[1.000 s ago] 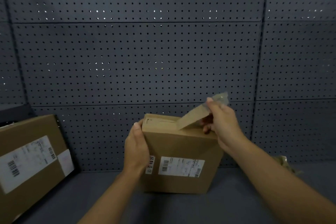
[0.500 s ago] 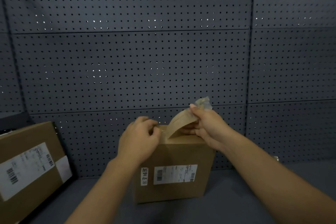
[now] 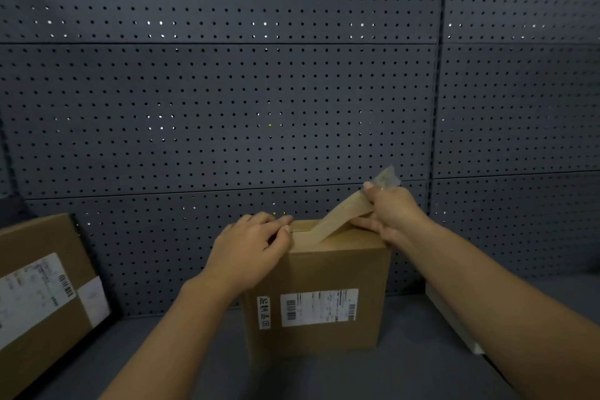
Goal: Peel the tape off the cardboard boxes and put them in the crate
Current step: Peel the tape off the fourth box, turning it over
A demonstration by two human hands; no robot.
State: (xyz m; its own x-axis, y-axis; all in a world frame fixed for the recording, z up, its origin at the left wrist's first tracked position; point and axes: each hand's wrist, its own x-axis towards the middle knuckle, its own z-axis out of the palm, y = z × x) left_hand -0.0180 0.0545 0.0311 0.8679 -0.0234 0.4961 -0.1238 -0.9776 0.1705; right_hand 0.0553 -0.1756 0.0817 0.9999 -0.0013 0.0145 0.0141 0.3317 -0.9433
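Note:
A brown cardboard box (image 3: 324, 273) with white shipping labels stands upright on the grey surface in the middle. My left hand (image 3: 251, 248) presses on the box's top left corner, fingers curled over the edge. My right hand (image 3: 391, 211) pinches a strip of brown tape (image 3: 337, 217) that rises slanting from the box top up to the right. The strip's far end is clear and crumpled above my fingers. Its lower end still sticks to the top near my left fingertips.
A second labelled cardboard box (image 3: 42, 299) leans in a dark-rimmed crate (image 3: 112, 308) at the left edge. A pale flat object (image 3: 451, 318) lies at the right behind my forearm. A dark pegboard wall (image 3: 259, 107) closes the back.
My left hand shifted from the box's left side onto its top corner. My right hand dipped toward the box, then pulled the tape up and to the right again.

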